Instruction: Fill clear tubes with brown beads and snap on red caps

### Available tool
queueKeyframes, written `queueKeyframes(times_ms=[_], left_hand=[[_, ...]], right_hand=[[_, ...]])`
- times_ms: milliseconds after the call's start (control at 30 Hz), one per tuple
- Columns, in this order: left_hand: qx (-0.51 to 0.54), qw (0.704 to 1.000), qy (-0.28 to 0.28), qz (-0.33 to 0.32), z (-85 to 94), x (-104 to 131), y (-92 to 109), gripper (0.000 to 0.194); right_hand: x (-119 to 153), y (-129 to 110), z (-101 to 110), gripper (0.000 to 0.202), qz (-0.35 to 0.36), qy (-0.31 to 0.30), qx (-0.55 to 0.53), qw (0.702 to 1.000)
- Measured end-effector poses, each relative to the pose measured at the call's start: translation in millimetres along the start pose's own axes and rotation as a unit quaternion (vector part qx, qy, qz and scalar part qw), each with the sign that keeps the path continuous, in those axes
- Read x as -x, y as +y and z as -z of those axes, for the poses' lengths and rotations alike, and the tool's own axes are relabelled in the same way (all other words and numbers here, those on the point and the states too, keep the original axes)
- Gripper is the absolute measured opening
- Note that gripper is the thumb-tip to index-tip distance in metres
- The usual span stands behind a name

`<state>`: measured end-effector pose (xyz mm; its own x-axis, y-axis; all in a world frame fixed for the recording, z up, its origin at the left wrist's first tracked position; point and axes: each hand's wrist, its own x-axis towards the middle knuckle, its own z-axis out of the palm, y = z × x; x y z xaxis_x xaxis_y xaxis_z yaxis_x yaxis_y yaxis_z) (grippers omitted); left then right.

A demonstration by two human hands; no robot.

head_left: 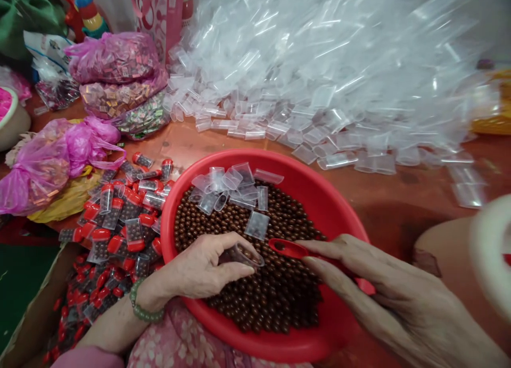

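My left hand [209, 264] holds a clear plastic tube [242, 255] between thumb and fingers, its open end facing right. In my right hand [359, 272] is a red scoop [288, 248], its bowl just above the brown balls and close to the tube's mouth. Many small shiny brown balls [263, 304] fill much of a red basin [343, 208]. Several loose clear tubes [229, 183] lie on the balls at the far side, and one flat clear tube [257, 225] rests near the middle.
Red-capped filled tubes [115, 219] are heaped left of the basin, spilling into a cardboard box [38, 304]. A huge pile of clear tubes [319, 65] stands behind. Pink bags [115, 59] sit back left, a pale container [451, 251] right.
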<state>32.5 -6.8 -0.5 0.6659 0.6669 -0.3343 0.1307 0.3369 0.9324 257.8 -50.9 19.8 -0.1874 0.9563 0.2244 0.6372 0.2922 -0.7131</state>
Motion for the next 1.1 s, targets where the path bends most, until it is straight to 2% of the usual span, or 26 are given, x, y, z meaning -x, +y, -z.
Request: queueKeyframes(times_ms=[133, 267, 400, 467, 533, 633, 733, 800, 933, 1033, 1100], left_hand=[[0.076, 0.997, 0.017, 0.011, -1.7, 0.6, -0.9, 0.018], [0.150, 0.986, 0.068, 0.013, -5.5, 0.4, -0.6, 0.036], [0.143, 0.979, 0.145, -0.008, -6.6, -0.7, 1.1, 0.040], [0.128, 0.979, 0.159, -0.009, -5.9, -0.8, 0.7, 0.037], [0.135, 0.979, 0.153, -0.003, -6.1, -1.0, -0.8, 0.036], [0.223, 0.965, 0.140, 0.005, -11.5, -2.8, -4.3, 0.040], [0.326, 0.938, 0.118, 0.000, -23.1, -6.7, -6.9, 0.043], [0.358, 0.927, 0.108, -0.016, -31.2, -9.2, -6.9, 0.042], [0.342, 0.932, 0.104, -0.057, -37.9, -10.4, -2.0, 0.038], [0.282, 0.952, 0.096, -0.074, -34.5, -8.5, 2.7, 0.034], [0.238, 0.965, 0.085, -0.075, -31.6, -6.6, 4.0, 0.031]], right_hand=[[-3.5, -9.2, -10.4, 0.022, 0.012, 0.025, -0.019, 0.999], [-2.8, -11.3, -20.5, 0.026, 0.013, 0.035, -0.046, 0.998], [-2.4, -11.0, -20.8, 0.020, 0.023, 0.004, -0.057, 0.998], [-1.1, -11.5, -20.3, 0.020, 0.045, -0.007, -0.050, 0.998], [1.8, -11.5, -21.8, 0.020, 0.073, 0.015, -0.034, 0.997], [7.4, -10.9, -30.6, 0.022, 0.079, 0.079, -0.036, 0.993], [11.5, -12.7, -45.8, 0.030, 0.064, 0.140, -0.118, 0.981], [13.7, -15.4, -56.3, 0.038, 0.070, 0.177, -0.166, 0.968], [17.8, -20.1, -68.6, 0.051, 0.103, 0.205, -0.137, 0.964], [19.0, -22.3, -66.8, 0.062, 0.123, 0.209, -0.062, 0.968], [18.4, -22.9, -61.1, 0.063, 0.115, 0.200, -0.052, 0.972]])
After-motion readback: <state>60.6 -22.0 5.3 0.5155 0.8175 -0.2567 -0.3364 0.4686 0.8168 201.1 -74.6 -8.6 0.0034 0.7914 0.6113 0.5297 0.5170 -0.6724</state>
